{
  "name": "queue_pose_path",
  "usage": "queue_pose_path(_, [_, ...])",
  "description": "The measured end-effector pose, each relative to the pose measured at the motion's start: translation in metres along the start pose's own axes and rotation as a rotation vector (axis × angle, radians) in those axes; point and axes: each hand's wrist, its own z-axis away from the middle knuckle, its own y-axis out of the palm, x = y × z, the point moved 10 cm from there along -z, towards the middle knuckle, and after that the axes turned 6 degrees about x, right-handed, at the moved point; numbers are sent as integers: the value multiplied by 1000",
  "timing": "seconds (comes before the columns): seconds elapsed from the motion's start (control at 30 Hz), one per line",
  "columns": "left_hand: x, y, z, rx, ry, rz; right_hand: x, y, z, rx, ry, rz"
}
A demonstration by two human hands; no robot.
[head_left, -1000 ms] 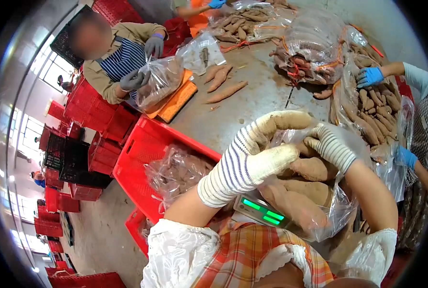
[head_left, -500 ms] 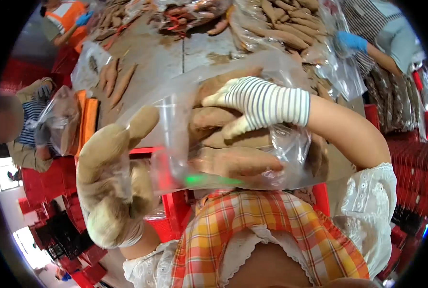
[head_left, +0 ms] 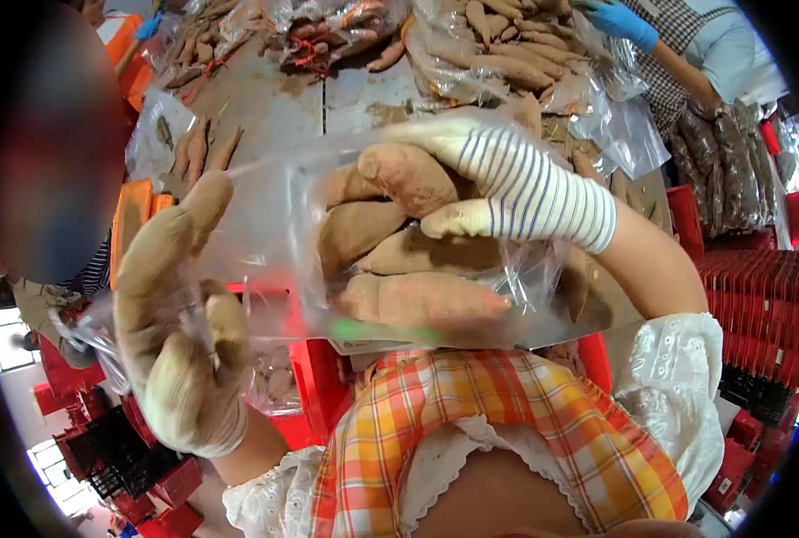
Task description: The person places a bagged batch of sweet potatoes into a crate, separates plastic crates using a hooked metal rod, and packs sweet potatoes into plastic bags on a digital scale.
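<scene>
A clear plastic bag (head_left: 274, 211) lies across the middle of the view with several brown sweet potatoes (head_left: 422, 300) in it. My right hand (head_left: 516, 184), in a white glove with dark stripes, is closed around one thick sweet potato (head_left: 408, 179) at the top of the bag's contents. At the left, my left hand (head_left: 184, 332), in a soiled tan glove, has its fingers curled at the bag's open side, pinching the plastic edge.
Piled sweet potatoes (head_left: 516, 40) and filled bags (head_left: 323, 31) lie at the table's far side. Red crates (head_left: 319, 386) stand below the bag. A co-worker's blue-gloved hand (head_left: 624, 22) is at the upper right; a blurred person (head_left: 54, 152) is at the left.
My left hand has moved left and my right hand slightly right. The sweet potato under my right hand now points its end toward the left. The blurred person at the left has come closer.
</scene>
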Motion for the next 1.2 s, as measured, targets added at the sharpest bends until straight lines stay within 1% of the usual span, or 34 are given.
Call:
queue_pose_path(0.03, [4,-1,-2,-48,-10,19,6,-4,1,-17,9,30])
queue_pose_path(0.13, [12,0,0,-158,-57,49,10,-5,6,-53,-3,-17])
queue_pose_path(0.2, [13,-1,2,-199,-83,26,3,-2,8,17,127,99])
queue_pose_path(0.23, [13,-1,3,-203,-107,35,4,-2,9,17,128,107])
queue_pose_path(0.3, [15,-1,6,-201,-120,61,-12,-5,15,-88,234,-378])
queue_pose_path(0.33, [18,-3,7,-222,-136,72,-17,-11,22,-181,320,-638])
queue_pose_path(0.37, [22,-6,9,-242,-153,85,-20,-21,25,-272,313,-631])
queue_pose_path(0.43, [20,-2,10,-191,-151,86,-38,-23,36,-459,286,-1015])
queue_pose_path(0.47, [20,-3,10,-198,-154,84,-36,-29,39,-550,291,-1121])
queue_pose_path(0.5, [21,-4,11,-206,-158,79,-39,-29,41,-555,296,-1109])
queue_pose_path(0.57, [21,-3,12,-191,-148,87,-77,-19,60,-870,260,-1555])
queue_pose_path(0.6, [21,-3,13,-205,-153,81,-98,-16,63,-924,249,-1633])
queue_pose_path(0.63, [21,-4,13,-218,-158,74,-104,-15,70,-928,250,-1629])
queue_pose_path(0.7, [21,-3,14,-214,-161,79,-108,-12,79,-1078,219,-1827])
queue_pose_path(0.73, [21,-3,14,-212,-166,79,-110,-9,83,-1153,263,-1830])
queue_pose_path(0.87, [18,-2,12,-151,-97,8,-108,-5,82,-1159,269,-1860])
queue_pose_path(0.93, [17,-2,13,-175,-137,-11,-101,-3,80,-1172,339,-1836])
queue_pose_path(0.97, [14,-1,13,-180,-131,-22,-98,-4,74,-1161,331,-1845])
queue_pose_path(1.03, [16,-5,14,-259,-174,57,-88,-7,65,-1149,383,-1792])
queue_pose_path(1.07, [17,-7,13,-268,-163,23,-71,-20,62,-1178,386,-1591])
queue_pose_path(1.1, [17,-10,12,-278,-151,-11,-63,-20,58,-1161,397,-1603])
queue_pose_path(1.17, [16,-4,4,-175,-97,49,-19,-40,23,-684,201,-1114])
queue_pose_path(1.2, [19,-8,2,-244,-137,24,8,-39,3,-474,137,-845])
